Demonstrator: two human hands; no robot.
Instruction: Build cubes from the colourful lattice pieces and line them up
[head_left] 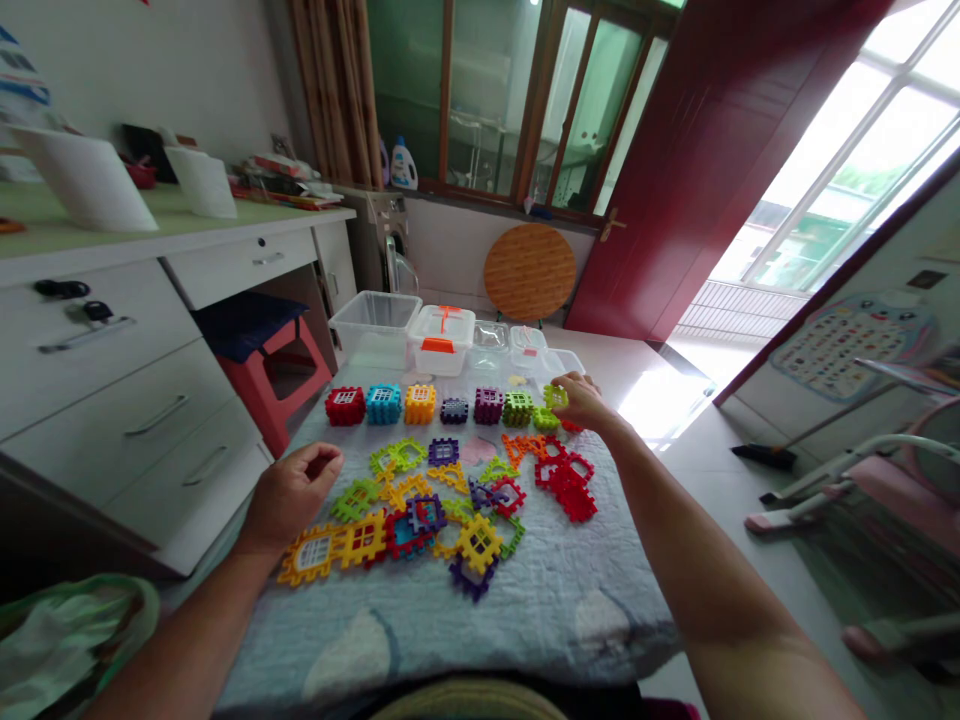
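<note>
My right hand (579, 400) pinches a yellow-green plastic building panel (554, 396) at the right end of a row. Below it lies a green panel (545, 419). The row holds red (345, 406), blue (383, 405), orange-yellow (420, 404), small dark blue (454, 411), purple (488, 405) and green (517, 408) blocks or stacks of notched panels. My left hand (296, 490) hovers or rests at the left, fingers curled, with nothing visible in it. Nearby lie loose yellow panels (363, 540), a green panel (355, 499) and a red-framed panel (406, 535).
Clear plastic bins stand at the far end of the cloth-covered table (525, 620): an open one (375, 330) and a lidded box with an orange latch (441, 340). Red panels (574, 490) lie at the right. A pink stool (270, 370) stands beside the white cabinet (135, 400).
</note>
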